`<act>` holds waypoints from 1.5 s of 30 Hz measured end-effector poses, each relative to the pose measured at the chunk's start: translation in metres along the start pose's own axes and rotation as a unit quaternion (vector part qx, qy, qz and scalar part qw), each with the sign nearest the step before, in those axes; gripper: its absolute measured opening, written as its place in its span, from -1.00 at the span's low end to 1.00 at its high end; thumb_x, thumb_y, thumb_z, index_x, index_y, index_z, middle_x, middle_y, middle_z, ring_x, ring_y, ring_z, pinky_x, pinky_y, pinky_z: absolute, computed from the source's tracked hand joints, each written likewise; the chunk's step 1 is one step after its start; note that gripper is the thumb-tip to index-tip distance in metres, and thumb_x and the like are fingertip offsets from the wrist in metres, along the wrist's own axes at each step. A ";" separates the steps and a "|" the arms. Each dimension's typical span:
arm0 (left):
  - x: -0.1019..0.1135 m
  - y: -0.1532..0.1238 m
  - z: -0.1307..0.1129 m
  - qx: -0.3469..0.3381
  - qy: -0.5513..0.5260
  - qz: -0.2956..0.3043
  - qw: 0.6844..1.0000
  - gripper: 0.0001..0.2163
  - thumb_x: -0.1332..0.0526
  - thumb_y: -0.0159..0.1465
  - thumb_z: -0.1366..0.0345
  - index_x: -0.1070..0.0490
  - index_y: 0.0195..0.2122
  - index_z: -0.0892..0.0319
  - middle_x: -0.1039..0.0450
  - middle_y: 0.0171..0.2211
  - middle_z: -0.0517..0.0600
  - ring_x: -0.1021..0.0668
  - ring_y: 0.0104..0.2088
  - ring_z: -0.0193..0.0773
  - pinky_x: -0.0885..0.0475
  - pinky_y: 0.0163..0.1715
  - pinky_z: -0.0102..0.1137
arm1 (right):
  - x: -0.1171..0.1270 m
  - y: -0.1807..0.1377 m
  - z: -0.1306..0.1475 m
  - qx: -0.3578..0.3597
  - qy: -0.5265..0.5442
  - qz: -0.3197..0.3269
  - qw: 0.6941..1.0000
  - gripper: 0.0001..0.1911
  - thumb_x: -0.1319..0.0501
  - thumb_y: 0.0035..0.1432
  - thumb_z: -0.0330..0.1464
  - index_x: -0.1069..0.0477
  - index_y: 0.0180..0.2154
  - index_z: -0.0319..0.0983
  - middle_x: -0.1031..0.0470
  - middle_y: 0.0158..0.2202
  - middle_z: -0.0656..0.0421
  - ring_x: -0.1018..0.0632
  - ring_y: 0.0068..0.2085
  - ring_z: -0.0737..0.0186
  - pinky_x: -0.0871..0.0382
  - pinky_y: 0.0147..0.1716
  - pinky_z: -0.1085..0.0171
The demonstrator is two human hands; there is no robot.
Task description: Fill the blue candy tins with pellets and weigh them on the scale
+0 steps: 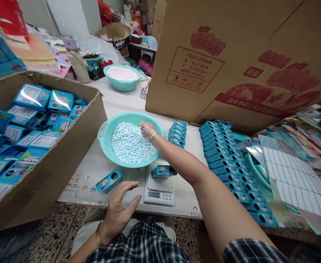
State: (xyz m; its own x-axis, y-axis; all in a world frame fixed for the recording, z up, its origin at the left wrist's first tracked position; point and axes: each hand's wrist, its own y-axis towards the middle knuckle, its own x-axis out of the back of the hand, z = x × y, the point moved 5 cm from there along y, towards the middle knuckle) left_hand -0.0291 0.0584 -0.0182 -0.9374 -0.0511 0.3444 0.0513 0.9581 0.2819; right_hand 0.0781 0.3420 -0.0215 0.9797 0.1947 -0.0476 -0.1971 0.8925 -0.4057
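Note:
My right hand (148, 130) reaches over the teal basin (105, 146), its fingers pinched on a few of the small pale candies (130, 144) that fill it. Below, my left hand (122, 206) hovers over the table's front edge with thumb and fingers apart, holding nothing. Just beyond its fingertips a blue candy box (109, 181) lies on the table. Another blue box (160, 171) rests on the white kitchen scale (160, 197), partly behind my right forearm. The scale's display is lit.
An open carton (75, 146) full of blue boxes stands at the left. Rows of blue boxes (226, 160) line the right side, with a short stack (177, 133) beside the basin. A large printed carton (198, 62) rises behind. A second basin (123, 84) of pale candies sits farther back.

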 end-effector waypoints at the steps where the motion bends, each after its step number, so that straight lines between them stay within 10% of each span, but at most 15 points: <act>1: -0.004 0.003 -0.002 0.007 -0.008 0.007 1.000 -0.71 -0.25 0.28 0.35 -0.38 0.04 0.03 -0.46 -0.08 0.00 -0.54 -0.07 -0.22 -0.51 -0.07 -0.31 | 0.001 -0.001 0.004 -0.009 0.018 0.012 1.000 -0.71 -0.03 0.36 -0.17 -0.22 -0.36 -0.21 -0.04 -0.60 0.40 -0.03 -0.68 0.52 0.13 -0.68 0.48; 10: -0.038 0.040 -0.021 -0.024 0.002 0.065 0.998 -0.61 -0.23 0.30 0.33 -0.29 0.15 0.03 -0.41 0.06 0.05 -0.48 0.07 -0.16 -0.46 0.05 -0.23 | 0.086 -0.109 0.028 0.040 0.132 0.123 0.983 -0.73 -0.30 0.16 -0.19 -0.28 -0.32 -0.22 -0.07 -0.56 0.40 0.06 -0.65 0.55 0.22 -0.69 0.48; 18: -0.087 0.077 -0.032 -0.108 0.068 0.110 0.986 -0.38 -0.28 0.21 0.35 -0.09 0.28 0.11 -0.30 0.18 0.16 -0.36 0.20 -0.01 -0.31 0.21 -0.03 | 0.126 -0.211 -0.041 0.112 -0.138 0.021 0.984 -0.66 -0.20 0.22 -0.07 -0.38 -0.35 -0.22 -0.20 -0.57 0.32 -0.16 -0.57 0.42 -0.04 -0.58 0.39; 24: -0.094 0.080 -0.027 -0.090 0.070 0.110 0.987 -0.39 -0.28 0.21 0.35 -0.11 0.27 0.11 -0.31 0.17 0.17 -0.37 0.19 0.00 -0.31 0.19 -0.02 | 0.109 -0.224 -0.041 0.189 -0.328 -0.012 0.925 -0.73 -0.06 0.33 -0.18 -0.43 -0.28 -0.17 -0.48 -0.38 0.19 -0.45 -0.34 0.24 -0.27 -0.29 0.29; 36: -0.091 0.077 -0.024 -0.077 0.058 0.113 0.989 -0.40 -0.28 0.22 0.33 -0.11 0.27 0.13 -0.30 0.18 0.16 -0.36 0.20 -0.03 -0.29 0.21 -0.06 | 0.106 -0.230 -0.044 0.189 -0.309 -0.018 0.932 -0.72 -0.05 0.35 -0.16 -0.44 -0.25 -0.17 -0.47 -0.37 0.20 -0.44 -0.33 0.24 -0.25 -0.30 0.28; 45: -0.079 0.077 -0.025 -0.070 0.050 0.097 0.992 -0.39 -0.31 0.20 0.31 -0.13 0.26 0.09 -0.31 0.17 0.15 -0.37 0.20 -0.02 -0.30 0.21 -0.01 | 0.127 -0.220 -0.054 0.106 -0.038 -0.014 0.994 -0.67 -0.23 0.19 -0.07 -0.38 -0.34 -0.21 -0.07 -0.62 0.37 -0.06 -0.62 0.44 0.11 -0.64 0.39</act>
State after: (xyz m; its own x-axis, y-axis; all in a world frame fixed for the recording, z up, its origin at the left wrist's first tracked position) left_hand 0.0573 0.1287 -0.0013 -0.8665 0.0960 0.4898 0.2813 0.9045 0.3205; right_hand 0.2478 0.1487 0.0124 0.9809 0.1917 0.0339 -0.1809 0.9620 -0.2047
